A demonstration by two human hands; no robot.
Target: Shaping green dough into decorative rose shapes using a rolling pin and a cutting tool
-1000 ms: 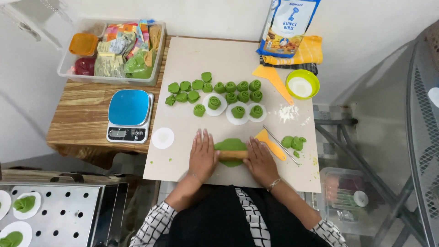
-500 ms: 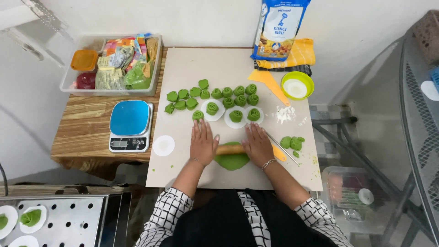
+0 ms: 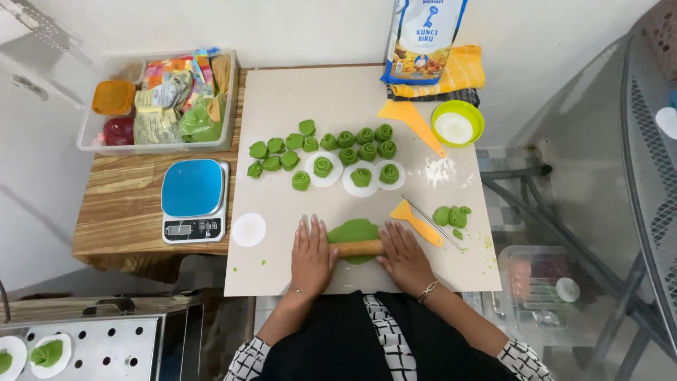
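A wooden rolling pin (image 3: 358, 248) lies across a flattened piece of green dough (image 3: 352, 231) on the beige work mat (image 3: 282, 106). My left hand (image 3: 312, 256) presses flat on the pin's left end and my right hand (image 3: 403, 255) presses flat on its right end, fingers stretched forward. Beyond the dough stand several rolled green dough pieces (image 3: 345, 147); three of them sit on white paper rounds (image 3: 337, 176).
An orange scraper (image 3: 417, 222) and a thin metal rod (image 3: 432, 222) lie right of the dough, next to green scraps (image 3: 451, 216). A blue scale (image 3: 192, 199), a clear box of packets (image 3: 161, 99), a green bowl (image 3: 458, 123), a flour bag (image 3: 423, 39) and a perforated steamer tray (image 3: 106, 351) surround the mat.
Both hands and the rolling pin have slid back toward me over the dough, after reaching further forward half a second ago. The dough looks slightly more spread.
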